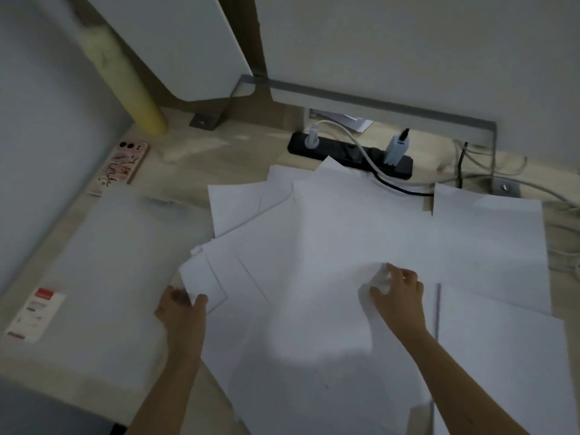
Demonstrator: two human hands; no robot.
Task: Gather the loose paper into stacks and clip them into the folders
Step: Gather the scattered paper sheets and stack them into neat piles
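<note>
Several loose white paper sheets (329, 233) lie fanned and overlapping across the middle of the wooden desk (201, 158). My left hand (180, 309) pinches the corner of the leftmost sheets at the pile's left edge. My right hand (398, 290) grips a bunched fold of paper near the pile's centre right. A translucent folder (119, 277) with a red-and-white label lies flat to the left of the pile. Another folder (502, 356) with a grey spine strip sits at the right, partly under the sheets.
A black power strip (351, 153) with plugs and cables lies behind the papers. A phone in a patterned case (124, 164) rests at the far left. A yellow tube (131, 86) leans against the grey partition (408, 42). Cables trail at right.
</note>
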